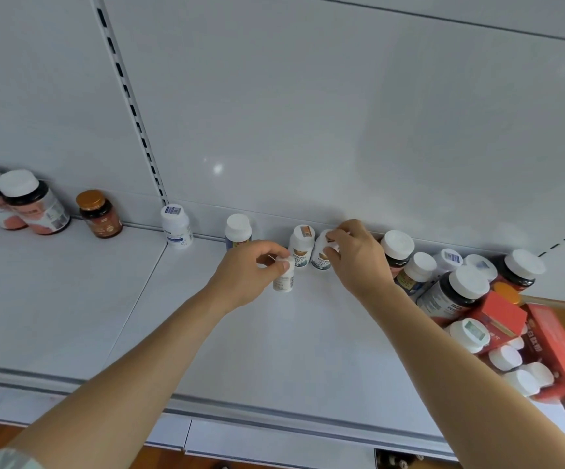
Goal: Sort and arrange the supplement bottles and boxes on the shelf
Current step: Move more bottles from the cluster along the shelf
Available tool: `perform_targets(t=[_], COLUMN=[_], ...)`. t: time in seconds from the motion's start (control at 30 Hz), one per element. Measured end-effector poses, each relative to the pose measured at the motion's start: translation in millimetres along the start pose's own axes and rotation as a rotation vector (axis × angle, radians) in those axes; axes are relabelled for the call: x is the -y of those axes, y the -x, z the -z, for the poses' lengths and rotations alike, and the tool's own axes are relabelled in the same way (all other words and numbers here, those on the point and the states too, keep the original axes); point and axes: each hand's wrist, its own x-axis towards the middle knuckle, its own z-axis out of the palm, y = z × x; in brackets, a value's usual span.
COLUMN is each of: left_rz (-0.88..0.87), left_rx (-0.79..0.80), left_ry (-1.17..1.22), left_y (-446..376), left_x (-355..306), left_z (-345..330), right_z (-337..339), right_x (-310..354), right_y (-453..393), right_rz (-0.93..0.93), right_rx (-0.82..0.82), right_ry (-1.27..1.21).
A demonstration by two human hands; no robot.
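Fingers, left: my left hand (247, 269) curls round a small white bottle (284, 277), thumb and fingertips pinching its cap; the bottle stands upright on the shelf (71, 316), a little in front of the back row.
Fingers, right: my right hand (359, 257) has its fingers curled over the top of a white bottle with a brown label (321, 255), pinching the cap; that bottle stands near the back wall (308, 113).
Back row, middle: just left of the right-hand bottle stands a matching bottle (302, 247), the two almost touching; further left a white-capped bottle (238, 231) and then a white bottle with a barcode on its cap (176, 228), each with a gap between.
Left end: an amber bottle with a bronze cap (98, 214) and two dark bottles with white caps (34, 203) stand against the wall, well apart from my hands.
Right end: a crowded cluster of white-capped bottles (460, 286) and red boxes (558, 350) runs from the back wall to the shelf's front edge, touching one another; my right forearm passes just beside it.
Open room: the shelf surface between my forearms and out to the front lip (274, 414) lies bare; so does the wide stretch left of my left arm.
Edges: a seam between two shelf panels (139, 299) runs from the slotted upright (132, 106) toward the front.
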Motion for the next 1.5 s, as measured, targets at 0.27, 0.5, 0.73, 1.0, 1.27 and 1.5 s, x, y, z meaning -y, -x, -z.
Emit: perform_targets(t=[0.27,0.5,0.73,1.0,1.27,1.5], left_rz=[0.012,0.016,0.058,0.12,0.171,0.2], left_rx=[0.02,0.065,0.08,-0.014,-0.151,-0.165], left_ry=[0.105,0.298,0.388,0.364,0.333,0.414], left_y=[-1.1,0.5,6.8,19.1,38.8,61.9], left_x=[-4.5,-18.5,-28.6,-35.3,-38.8,-36.0], left_z=[4.0,8.8,7.9,6.6,7.6,20.0], right_z=[3.7,33.7,48.8,44.6,50.6,43.4], right_x=[-0.3,10.7,25.0,26.3,63.2,94.0], right_y=[5.7,11.6,20.5,32.1,45.4,50.9], right_rz=[0.069,0.167,0.209,0.211,0.135,-0.073], right_rx=[-0.044,-0.141,-0.085,-0.036,0.211,0.307], right_ry=[0.009,-0.088,-0.191,-0.267,-0.496,-0.632])
